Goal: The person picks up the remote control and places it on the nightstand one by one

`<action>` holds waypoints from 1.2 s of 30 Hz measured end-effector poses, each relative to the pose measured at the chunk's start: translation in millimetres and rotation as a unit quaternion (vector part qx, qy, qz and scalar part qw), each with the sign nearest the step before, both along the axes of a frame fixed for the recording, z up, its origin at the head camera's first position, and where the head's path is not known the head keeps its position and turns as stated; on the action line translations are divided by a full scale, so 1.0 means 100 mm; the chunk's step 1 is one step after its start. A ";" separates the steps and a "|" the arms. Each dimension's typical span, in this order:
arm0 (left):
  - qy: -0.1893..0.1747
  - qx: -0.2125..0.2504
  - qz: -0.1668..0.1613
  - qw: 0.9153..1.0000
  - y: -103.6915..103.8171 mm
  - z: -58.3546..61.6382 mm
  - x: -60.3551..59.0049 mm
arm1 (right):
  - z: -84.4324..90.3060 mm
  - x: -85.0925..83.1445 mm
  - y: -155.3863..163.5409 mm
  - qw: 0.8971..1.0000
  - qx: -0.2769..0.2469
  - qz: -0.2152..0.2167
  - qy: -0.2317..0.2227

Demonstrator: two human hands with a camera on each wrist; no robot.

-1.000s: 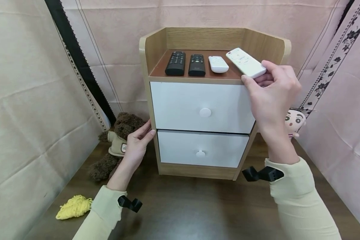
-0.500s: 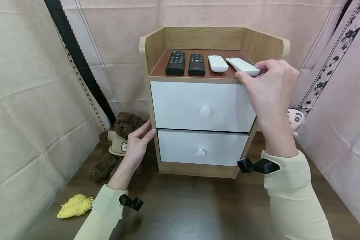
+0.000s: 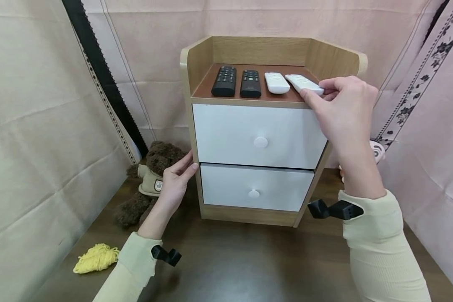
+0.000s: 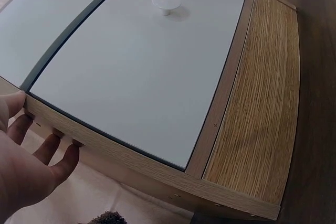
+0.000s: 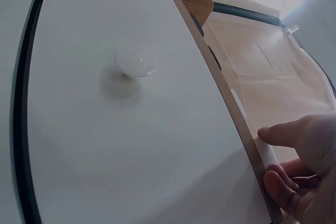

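A small wooden cabinet (image 3: 245,214) with two white drawers stands in the middle of the head view. On its brown top lie two black remote controls (image 3: 224,82) and a white remote control (image 3: 277,83), side by side. My right hand (image 3: 347,111) pinches the near end of a second white remote control (image 3: 303,83) at the top's right; it lies slantwise, low over or on the surface. The right wrist view shows only this remote's edge (image 5: 266,153). My left hand (image 3: 175,180) touches the cabinet's left side with its fingertips, seen also in the left wrist view.
A brown teddy bear (image 3: 147,184) sits left of the cabinet, partly behind my left hand. Yellow yarn (image 3: 97,258) lies at the front left. A white doll (image 3: 377,151) is mostly hidden behind my right wrist. Raised wooden edges (image 3: 260,50) border the cabinet top.
My right hand has lowered the white remote control from a tilted, raised position to nearly flat at the cabinet top. The left hand stays at the cabinet's side.
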State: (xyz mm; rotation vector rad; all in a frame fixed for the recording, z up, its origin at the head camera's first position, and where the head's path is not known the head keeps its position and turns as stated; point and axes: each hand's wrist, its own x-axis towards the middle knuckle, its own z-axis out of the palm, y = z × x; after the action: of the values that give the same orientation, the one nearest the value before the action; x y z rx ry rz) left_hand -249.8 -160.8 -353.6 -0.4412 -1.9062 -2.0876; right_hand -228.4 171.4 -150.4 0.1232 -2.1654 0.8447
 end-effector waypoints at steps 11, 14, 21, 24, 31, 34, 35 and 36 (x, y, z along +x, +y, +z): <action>-0.002 0.014 -0.002 1.000 0.03 -0.04 -0.01 | -0.07 -0.07 -0.01 0.999 -0.013 -0.008 0.051; 0.001 0.016 -0.004 1.000 0.03 -0.05 -0.02 | -0.08 -0.08 -0.02 0.998 -0.014 -0.009 0.058; 0.005 0.020 0.002 1.000 0.01 -0.01 -0.04 | -0.06 -0.11 -0.04 0.997 -0.011 0.009 0.073; 0.005 0.024 0.002 1.000 0.01 0.00 -0.04 | -0.05 -0.12 -0.04 0.997 -0.008 0.014 0.080; -0.002 0.018 0.001 1.000 0.01 0.02 -0.03 | -0.09 -0.09 0.02 0.993 -0.012 0.029 0.112; -0.007 0.008 0.003 1.000 -0.01 0.04 -0.01 | -0.18 -0.05 0.05 0.987 -0.014 0.048 0.155; -0.010 0.004 0.003 1.000 -0.02 0.05 0.00 | -0.22 -0.04 0.06 0.984 -0.017 0.055 0.166; -0.013 -0.001 0.003 1.000 -0.04 0.07 0.01 | -0.26 -0.03 0.07 0.982 -0.022 0.061 0.179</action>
State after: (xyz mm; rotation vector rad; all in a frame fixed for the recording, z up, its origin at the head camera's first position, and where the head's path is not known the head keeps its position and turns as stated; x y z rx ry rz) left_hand -249.0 -164.5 -347.0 -0.4096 -1.9229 -2.0968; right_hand -231.4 178.2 -176.2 0.3597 -1.8142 0.8661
